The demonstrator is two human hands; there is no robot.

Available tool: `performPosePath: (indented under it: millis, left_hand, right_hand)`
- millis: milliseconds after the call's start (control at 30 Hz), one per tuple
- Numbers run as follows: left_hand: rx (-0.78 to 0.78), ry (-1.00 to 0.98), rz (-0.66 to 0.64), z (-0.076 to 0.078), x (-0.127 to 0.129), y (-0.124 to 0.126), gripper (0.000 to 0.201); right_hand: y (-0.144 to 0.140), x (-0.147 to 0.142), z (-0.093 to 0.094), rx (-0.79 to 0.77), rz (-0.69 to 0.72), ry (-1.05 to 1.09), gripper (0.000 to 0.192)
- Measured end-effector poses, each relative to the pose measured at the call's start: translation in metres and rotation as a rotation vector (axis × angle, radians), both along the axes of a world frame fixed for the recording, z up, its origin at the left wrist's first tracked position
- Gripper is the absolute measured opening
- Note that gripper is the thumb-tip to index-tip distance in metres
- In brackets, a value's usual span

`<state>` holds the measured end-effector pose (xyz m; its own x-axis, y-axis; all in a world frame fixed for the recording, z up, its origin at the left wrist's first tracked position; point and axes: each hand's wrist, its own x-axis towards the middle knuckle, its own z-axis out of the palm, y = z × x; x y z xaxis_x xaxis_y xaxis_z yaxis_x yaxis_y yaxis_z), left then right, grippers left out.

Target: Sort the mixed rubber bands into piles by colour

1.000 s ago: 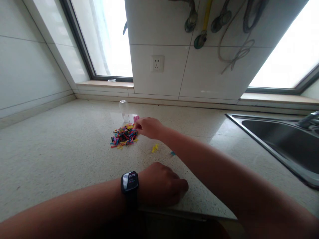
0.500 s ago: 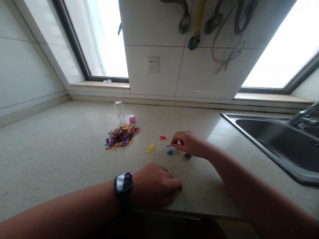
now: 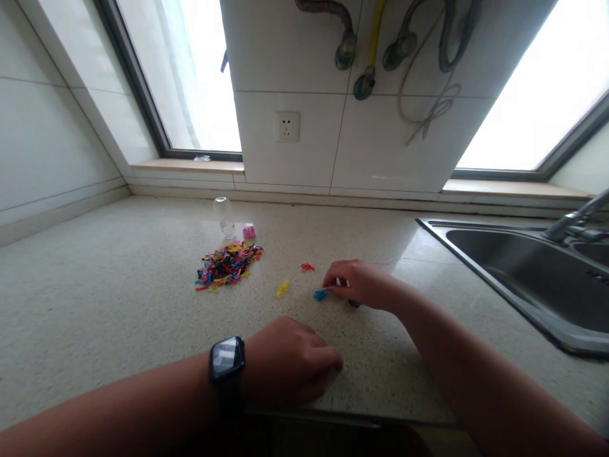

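Blue tiny elastic band (image 3: 320, 295) lying on the speckled stone surface (image 3: 118, 285), just beside the right hand (image 3: 354, 285); pinching small and low, taking one band only. Right fingertips (image 3: 330, 289) nearly closed, touching the surface beside it; whether gripping anything, cannot tell. Left hand (image 3: 290, 362) curling into a loose fist, resting at the near edge, holding nothing visible.

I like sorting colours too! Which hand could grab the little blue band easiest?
Probably the right hand: its fingertips sit right beside the blue band on the counter. The left hand rests curled at the counter's near edge, farther from it.
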<state>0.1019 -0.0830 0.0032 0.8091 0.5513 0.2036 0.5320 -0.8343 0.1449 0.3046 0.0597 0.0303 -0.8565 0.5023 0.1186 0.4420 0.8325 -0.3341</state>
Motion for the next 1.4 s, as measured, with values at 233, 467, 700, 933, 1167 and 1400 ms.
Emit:
performPosePath:
  millis: [233,467,700,933,1167,1400]
  left_hand:
    - [0.001,0.009,-0.001,-0.001,0.001,0.001,0.008]
    - [0.057,0.037,-0.015,-0.002,0.000,0.000,0.010]
    - [0.123,0.048,-0.010,0.000,-0.004,-0.001,0.016]
    - [0.189,0.112,0.131,0.029,-0.042,0.028,0.017]
    - [0.183,0.182,0.590,0.054,-0.130,0.070,0.027]
    - [0.048,0.214,0.664,0.049,-0.170,0.081,0.026]
  right_hand:
    - [0.020,0.019,-0.002,-0.015,-0.129,0.128,0.016]
    - [0.067,0.049,-0.031,-0.065,-0.396,0.307,0.029]
    - [0.091,0.053,-0.048,-0.193,-0.516,0.452,0.034]
    - [0.097,0.056,-0.051,-0.195,-0.507,0.429,0.033]
    - [0.098,0.054,-0.050,-0.180,-0.507,0.409,0.034]
    - [0.097,0.055,-0.047,-0.173,-0.512,0.388,0.035]
